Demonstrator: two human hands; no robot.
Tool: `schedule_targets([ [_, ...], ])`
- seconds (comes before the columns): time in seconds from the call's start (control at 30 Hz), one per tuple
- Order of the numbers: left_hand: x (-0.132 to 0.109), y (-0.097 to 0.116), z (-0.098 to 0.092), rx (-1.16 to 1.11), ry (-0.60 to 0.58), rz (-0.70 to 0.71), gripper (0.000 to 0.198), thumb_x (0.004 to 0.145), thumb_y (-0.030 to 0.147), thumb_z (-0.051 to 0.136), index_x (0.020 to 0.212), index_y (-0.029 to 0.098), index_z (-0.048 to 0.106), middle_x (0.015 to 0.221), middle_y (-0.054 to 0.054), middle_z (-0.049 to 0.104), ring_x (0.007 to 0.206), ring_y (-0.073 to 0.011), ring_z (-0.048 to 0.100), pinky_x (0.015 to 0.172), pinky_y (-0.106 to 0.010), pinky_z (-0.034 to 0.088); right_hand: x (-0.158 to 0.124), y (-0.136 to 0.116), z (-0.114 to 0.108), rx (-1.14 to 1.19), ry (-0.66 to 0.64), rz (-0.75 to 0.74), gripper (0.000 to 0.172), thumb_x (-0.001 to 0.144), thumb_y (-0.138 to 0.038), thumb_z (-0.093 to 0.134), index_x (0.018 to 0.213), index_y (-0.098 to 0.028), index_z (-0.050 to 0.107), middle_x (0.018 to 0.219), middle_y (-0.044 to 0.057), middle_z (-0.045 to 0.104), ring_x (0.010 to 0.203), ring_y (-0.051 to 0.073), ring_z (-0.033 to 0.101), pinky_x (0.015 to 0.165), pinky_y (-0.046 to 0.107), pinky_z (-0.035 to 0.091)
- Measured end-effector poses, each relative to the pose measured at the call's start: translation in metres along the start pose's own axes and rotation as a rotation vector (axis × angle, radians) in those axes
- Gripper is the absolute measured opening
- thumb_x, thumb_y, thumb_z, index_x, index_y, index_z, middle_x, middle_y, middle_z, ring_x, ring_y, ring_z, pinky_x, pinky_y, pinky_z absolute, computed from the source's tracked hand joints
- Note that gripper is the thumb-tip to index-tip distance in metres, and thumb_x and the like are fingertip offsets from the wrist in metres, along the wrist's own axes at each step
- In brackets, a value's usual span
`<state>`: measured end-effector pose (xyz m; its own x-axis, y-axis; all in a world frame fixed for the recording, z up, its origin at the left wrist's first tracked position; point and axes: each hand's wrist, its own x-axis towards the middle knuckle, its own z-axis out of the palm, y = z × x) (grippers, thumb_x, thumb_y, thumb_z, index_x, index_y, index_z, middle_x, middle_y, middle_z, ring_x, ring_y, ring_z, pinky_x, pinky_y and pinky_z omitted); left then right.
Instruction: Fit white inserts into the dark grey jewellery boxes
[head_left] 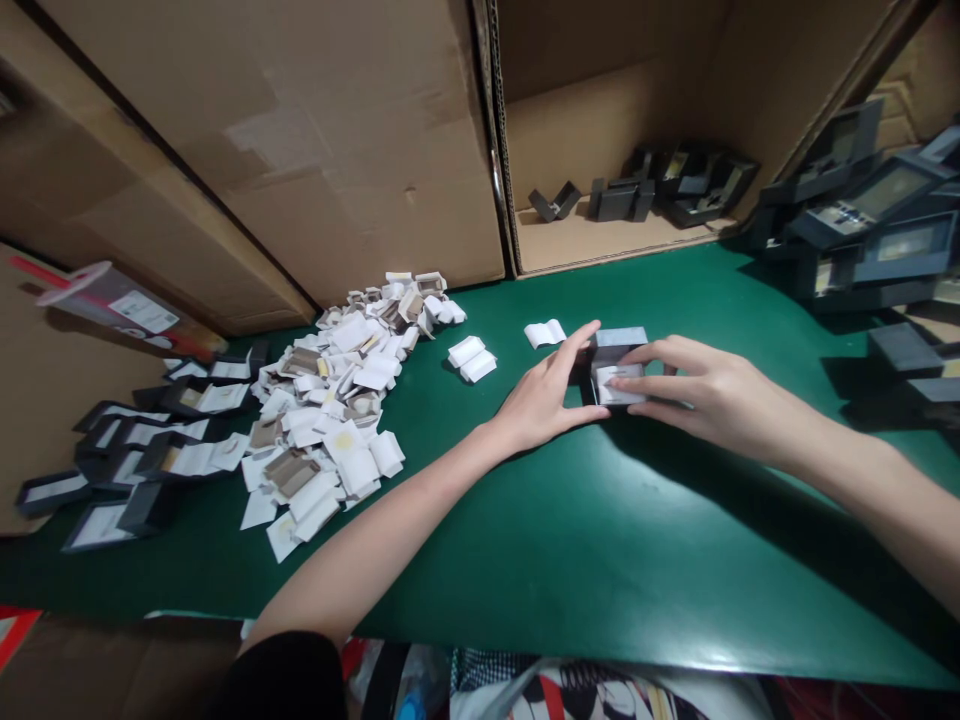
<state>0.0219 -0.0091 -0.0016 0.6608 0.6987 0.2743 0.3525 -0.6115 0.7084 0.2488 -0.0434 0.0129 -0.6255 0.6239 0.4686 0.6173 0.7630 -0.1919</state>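
On the glossy green table (525,570), the left hand (536,400) and right hand (694,385) together hold one square-edged grey box (618,339), white inside, near one wavy white card (545,333)

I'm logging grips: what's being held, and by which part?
A small grey hinged box, held by its left side in the left hand; the right hand has fingers inside, on the white insert; whether they grip it can't be told.

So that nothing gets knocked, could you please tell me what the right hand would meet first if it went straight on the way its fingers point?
The small grey box with the white insert, which the right hand seems to touch; beyond that, probably the left hand, though depth is unclear.
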Motion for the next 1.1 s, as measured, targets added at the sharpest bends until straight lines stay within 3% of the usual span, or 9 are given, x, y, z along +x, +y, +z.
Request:
schedule_targets([
  [0.2, 0.000, -0.001, 0.000, -0.013, 0.020, 0.013, 0.089, 0.076, 0.032, 0.072, 0.146, 0.030, 0.016, 0.143, -0.009, 0.043, 0.130, -0.0263, 0.045, 0.106, -0.045, 0.041, 0.000, 0.001, 0.005, 0.058, 0.031, -0.005, 0.023, 0.090, -0.027, 0.054, 0.107, -0.023, 0.070, 0.111, 0.010, 0.064, 0.097, 0.022, 0.061, 0.076, 0.036, 0.052],
  [0.4, 0.000, -0.002, 0.000, -0.031, 0.033, 0.017, 0.090, 0.075, 0.030, 0.073, 0.146, 0.032, 0.017, 0.142, -0.008, 0.044, 0.128, -0.0268, 0.047, 0.105, -0.046, 0.042, 0.003, -0.003, 0.003, -0.086, 0.019, -0.035, 0.024, 0.091, -0.029, 0.053, 0.108, -0.024, 0.069, 0.109, 0.008, 0.067, 0.093, 0.023, 0.059, 0.078, 0.040, 0.048],
  [0.53, 0.001, -0.004, -0.001, -0.045, 0.052, 0.035, 0.090, 0.074, 0.027, 0.074, 0.146, 0.034, 0.021, 0.145, -0.007, 0.040, 0.126, -0.0271, 0.047, 0.103, -0.045, 0.044, 0.005, -0.003, 0.003, -0.037, 0.037, -0.058, 0.025, 0.089, -0.026, 0.056, 0.111, -0.021, 0.067, 0.110, 0.008, 0.067, 0.093, 0.022, 0.058, 0.079, 0.038, 0.050],
  [0.77, 0.002, -0.007, 0.000, -0.175, 0.166, 0.057, 0.047, 0.083, 0.010, 0.050, 0.128, 0.021, 0.050, 0.123, -0.009, 0.053, 0.107, -0.0167, 0.058, 0.097, -0.035, 0.049, 0.002, 0.001, 0.011, -0.005, 0.136, -0.044, 0.028, 0.090, -0.012, 0.049, 0.115, -0.019, 0.061, 0.112, 0.007, 0.068, 0.094, 0.018, 0.061, 0.080, 0.033, 0.052],
  [0.93, -0.001, 0.006, 0.001, -0.014, 0.167, 0.070, 0.018, 0.082, 0.024, 0.060, 0.098, 0.017, 0.057, 0.109, -0.008, 0.061, 0.104, -0.0198, 0.059, 0.091, -0.035, 0.049, 0.005, -0.005, 0.007, -0.243, 0.164, -0.067, 0.019, 0.087, -0.015, 0.057, 0.102, -0.024, 0.065, 0.105, 0.001, 0.071, 0.085, 0.020, 0.060, 0.071, 0.036, 0.046],
  [1.03, -0.002, 0.012, 0.004, 0.078, 0.185, 0.070, 0.017, 0.081, 0.030, 0.063, 0.087, 0.018, 0.053, 0.108, -0.008, 0.060, 0.104, -0.0210, 0.057, 0.089, -0.035, 0.048, 0.008, -0.007, 0.003, -0.355, 0.258, -0.091, 0.017, 0.083, -0.017, 0.063, 0.097, -0.026, 0.067, 0.117, 0.003, 0.067, 0.102, 0.025, 0.059, 0.080, 0.042, 0.046],
  [1.1, -0.003, 0.015, 0.008, 0.118, 0.198, 0.058, 0.016, 0.082, 0.029, 0.062, 0.086, 0.018, 0.051, 0.105, -0.008, 0.060, 0.101, -0.0210, 0.057, 0.087, -0.035, 0.048, 0.009, -0.005, 0.001, -0.320, 0.282, -0.088, 0.017, 0.082, -0.019, 0.066, 0.097, -0.027, 0.067, 0.132, 0.005, 0.056, 0.119, 0.030, 0.051, 0.090, 0.047, 0.046],
])
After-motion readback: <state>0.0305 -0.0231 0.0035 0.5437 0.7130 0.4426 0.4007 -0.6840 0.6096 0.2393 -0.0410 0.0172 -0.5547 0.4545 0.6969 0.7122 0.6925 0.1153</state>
